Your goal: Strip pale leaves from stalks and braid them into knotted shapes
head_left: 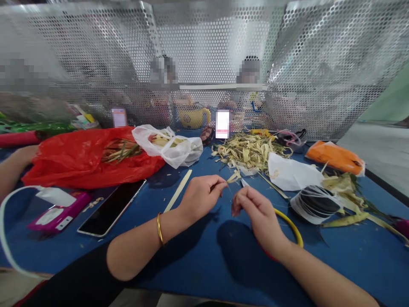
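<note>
My left hand (204,194), with a gold bangle at the wrist, is pinched at the middle of the blue table (191,264). A small pale husk piece (234,175) shows at its fingertips, with a thin thread seeming to run down from them. Just to the right, my right hand (254,207) has its fingers curled together, with a pointed metal tip (244,182) sticking up behind it; the rest of that tool is hidden. A yellow curved handle or ring (292,226) lies beside my right wrist. One flat pale strip (179,189) rests left of my left hand.
Dried husk strips (249,149) are heaped at the back. A thread spool (315,204), white paper (294,172) and an orange packet (335,157) are at right. Left are a red bag (79,164), white bag (183,150), phone (111,209) and magenta power strip (59,213). Another person's arm (15,168) reaches in.
</note>
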